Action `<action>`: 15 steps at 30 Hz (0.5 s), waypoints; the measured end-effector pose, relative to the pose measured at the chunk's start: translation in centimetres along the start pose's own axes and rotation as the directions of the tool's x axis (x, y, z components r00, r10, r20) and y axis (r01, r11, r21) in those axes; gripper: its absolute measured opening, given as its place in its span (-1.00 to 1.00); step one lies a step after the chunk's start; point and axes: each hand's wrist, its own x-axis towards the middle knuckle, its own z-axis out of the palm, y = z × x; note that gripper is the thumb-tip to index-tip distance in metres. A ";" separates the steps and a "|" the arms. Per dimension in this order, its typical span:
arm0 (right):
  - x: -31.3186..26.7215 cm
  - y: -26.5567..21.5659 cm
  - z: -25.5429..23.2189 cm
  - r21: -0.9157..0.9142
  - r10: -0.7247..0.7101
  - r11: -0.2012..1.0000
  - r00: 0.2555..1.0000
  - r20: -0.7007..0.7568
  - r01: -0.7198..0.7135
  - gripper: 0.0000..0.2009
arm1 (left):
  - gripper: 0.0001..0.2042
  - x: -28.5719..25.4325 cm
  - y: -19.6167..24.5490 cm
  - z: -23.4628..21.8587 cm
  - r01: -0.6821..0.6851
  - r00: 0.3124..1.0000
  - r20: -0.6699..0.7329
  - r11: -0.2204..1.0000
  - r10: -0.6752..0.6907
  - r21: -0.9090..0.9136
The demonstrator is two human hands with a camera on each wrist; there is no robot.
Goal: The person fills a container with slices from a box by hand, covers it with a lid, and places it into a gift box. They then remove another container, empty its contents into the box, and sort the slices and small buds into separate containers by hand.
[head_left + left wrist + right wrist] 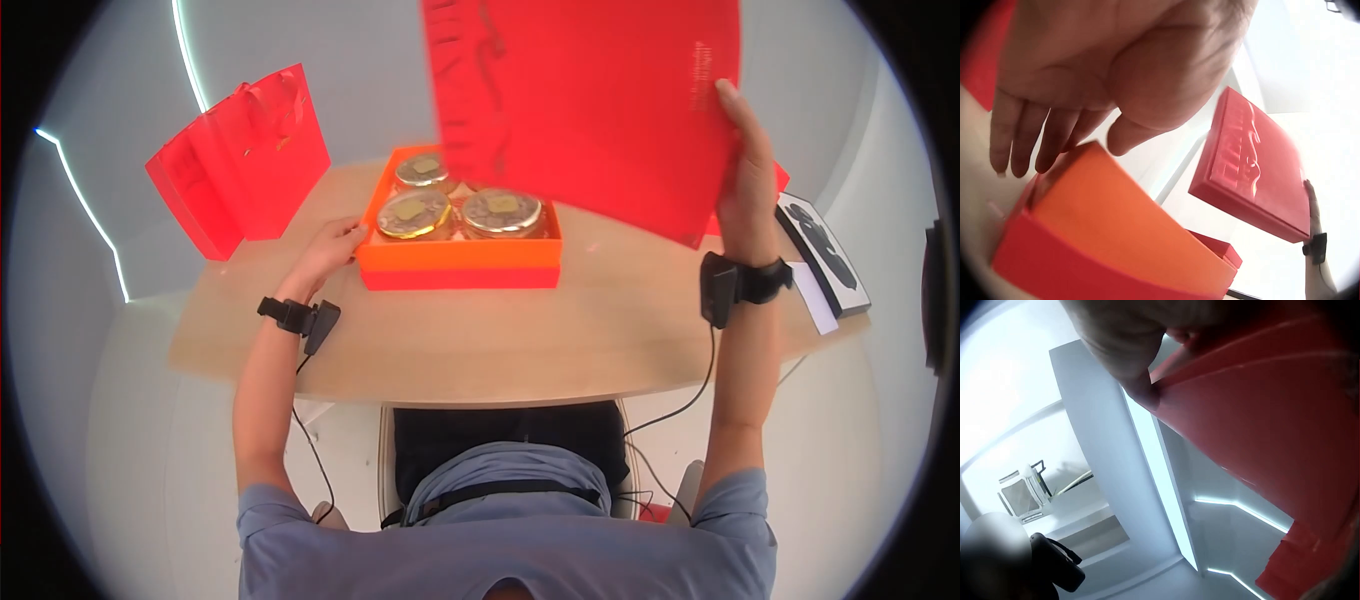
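Observation:
My right hand grips a large red box lid by its right edge, raised above the table, the thumb on its printed face. In the left wrist view the lid is tilted, with embossed lettering on it. My left hand is at the left wall of an orange-and-red box; in the left wrist view its fingers hang fairly straight by the box corner. Inside the box sit several round containers with gold rims and labelled tops. The lid hides the box's back right part.
A red paper gift bag with ribbon handles stands at the table's back left. On the right lie a flat box with a dark item in it, a white card and a red thing partly behind my right hand. Cables hang from both wrist cameras.

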 end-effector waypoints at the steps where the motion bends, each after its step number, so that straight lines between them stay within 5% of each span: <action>1: 0.4 0.9 0.6 0.106 0.041 0.994 0.999 0.003 -0.041 -0.71 | -0.52 0.8 0.7 -0.2 -0.111 0.992 -0.072 0.985 0.102 -0.130; 4: 1.1 3.5 2.7 0.312 0.246 0.919 0.969 0.028 -0.242 -0.69 | -0.45 1.7 3.2 0.2 -0.369 0.930 -0.228 0.737 0.290 -0.566; 6: 2.9 7.7 2.5 0.398 0.487 0.753 0.851 0.199 -0.524 -0.67 | -0.43 0.6 5.8 0.0 -0.364 0.902 -0.200 0.426 0.383 -0.828; 9: 2.4 10.8 3.3 0.240 0.554 0.803 0.832 0.038 -0.546 -0.62 | -0.44 2.1 5.2 -0.7 -0.253 0.799 -0.099 0.182 0.593 -0.950; 12: 2.0 12.5 3.0 -0.020 0.568 0.823 0.823 0.022 -0.568 -0.54 | -0.49 2.4 5.5 -0.1 -0.223 0.913 -0.086 0.311 0.400 -0.924; 15: 0.5 12.8 3.8 -0.261 0.583 0.787 0.813 0.020 -0.558 -0.46 | -0.54 4.1 3.5 0.1 -0.148 0.924 -0.015 0.322 0.382 -0.935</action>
